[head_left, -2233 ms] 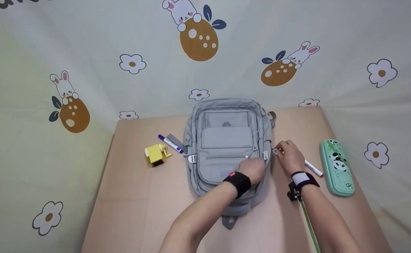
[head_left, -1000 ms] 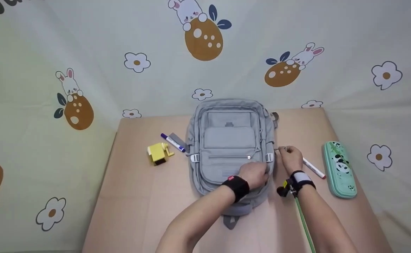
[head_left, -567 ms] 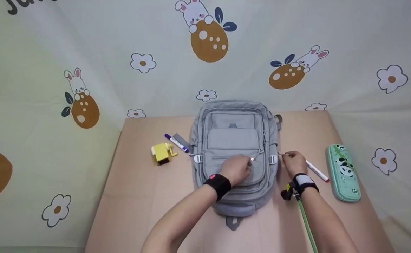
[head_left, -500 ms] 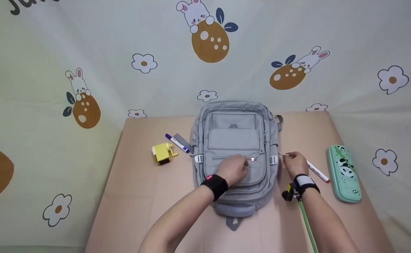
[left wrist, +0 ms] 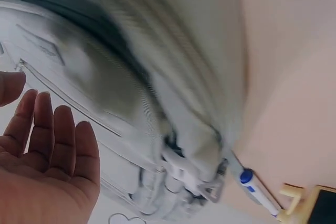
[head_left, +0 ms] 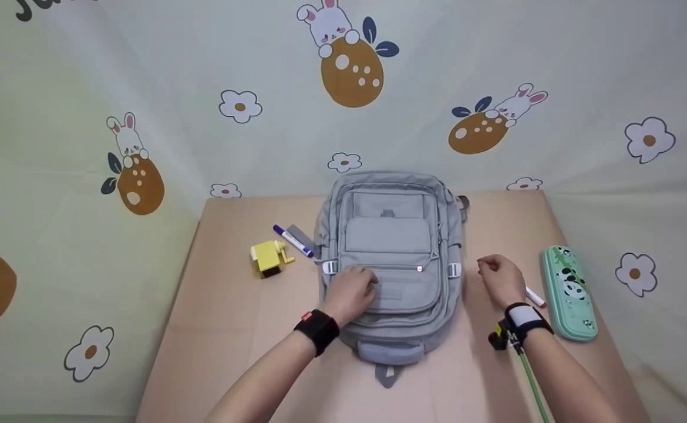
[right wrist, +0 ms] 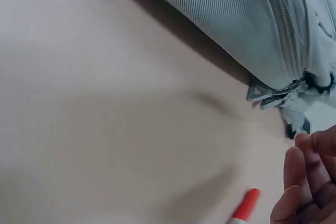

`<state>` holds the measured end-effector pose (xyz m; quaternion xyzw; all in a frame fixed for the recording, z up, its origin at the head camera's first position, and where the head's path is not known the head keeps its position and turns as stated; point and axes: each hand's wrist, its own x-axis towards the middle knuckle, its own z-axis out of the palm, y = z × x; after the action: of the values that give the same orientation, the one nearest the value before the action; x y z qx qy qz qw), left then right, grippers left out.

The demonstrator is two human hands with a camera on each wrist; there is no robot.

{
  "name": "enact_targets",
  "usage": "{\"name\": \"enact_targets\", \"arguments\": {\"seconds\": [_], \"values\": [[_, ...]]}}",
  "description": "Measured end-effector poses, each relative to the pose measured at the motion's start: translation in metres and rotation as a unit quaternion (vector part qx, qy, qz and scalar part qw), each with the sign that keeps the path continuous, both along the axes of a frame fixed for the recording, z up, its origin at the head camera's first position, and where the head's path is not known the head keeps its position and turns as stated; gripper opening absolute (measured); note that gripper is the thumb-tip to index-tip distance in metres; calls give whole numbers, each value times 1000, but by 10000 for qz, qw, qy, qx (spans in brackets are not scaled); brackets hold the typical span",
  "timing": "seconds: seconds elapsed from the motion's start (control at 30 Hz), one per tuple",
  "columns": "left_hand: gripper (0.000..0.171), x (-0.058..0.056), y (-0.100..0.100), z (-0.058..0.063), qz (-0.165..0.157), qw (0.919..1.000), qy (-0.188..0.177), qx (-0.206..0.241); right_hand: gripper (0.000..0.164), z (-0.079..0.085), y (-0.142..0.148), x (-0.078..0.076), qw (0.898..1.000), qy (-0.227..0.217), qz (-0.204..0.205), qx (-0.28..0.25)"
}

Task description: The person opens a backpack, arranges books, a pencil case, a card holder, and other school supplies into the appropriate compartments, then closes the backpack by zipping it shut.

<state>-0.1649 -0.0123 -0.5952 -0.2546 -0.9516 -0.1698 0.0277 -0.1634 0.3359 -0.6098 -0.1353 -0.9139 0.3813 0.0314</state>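
A grey backpack (head_left: 388,235) lies on the table with its front pocket facing up. My left hand (head_left: 349,291) is over the lower left of that pocket, fingers loosely bent; the left wrist view shows the hand (left wrist: 52,166) holding nothing. To the right of the backpack, apart from its side buckle (head_left: 454,270), is my right hand (head_left: 502,279). Its fingers are loosely curled and I see nothing in them. A dark grey strap end (right wrist: 262,97) sticks out at the backpack's side in the right wrist view. The zipper pull (head_left: 420,268) rests at the pocket zipper's right end.
Left of the backpack lie a blue-capped marker (head_left: 293,241), a grey flat strip (head_left: 302,238) and a yellow block-shaped device with a crank (head_left: 269,257). A red-capped marker (head_left: 536,298) is partly hidden by my right hand, beside a green panda pencil case (head_left: 569,294).
My left hand has moved left across the backpack from its right side. My right hand has let go of the side strap and drawn slightly away to the right.
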Motion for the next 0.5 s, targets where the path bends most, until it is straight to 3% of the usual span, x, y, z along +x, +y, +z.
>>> {"name": "enact_targets", "arguments": {"seconds": [0.1, 0.23, 0.37, 0.5], "values": [[17, 0, -12, -3, 32, 9999, 120, -92, 21, 11, -4, -1, 9975, 451, 345, 415], [17, -3, -14, 0, 46, 9994, 234, -248, 17, 23, -13, -11, 9854, 989, 950, 1013], [18, -9, -1, 10, -4, 9986, 328, -404, 15, 31, -28, -28, 9688, 1329, 1545, 1411], [19, -15, 19, 20, -83, 9982, 304, -511, 14, 35, -43, -45, 9639, 1285, 1756, 1531]]}}
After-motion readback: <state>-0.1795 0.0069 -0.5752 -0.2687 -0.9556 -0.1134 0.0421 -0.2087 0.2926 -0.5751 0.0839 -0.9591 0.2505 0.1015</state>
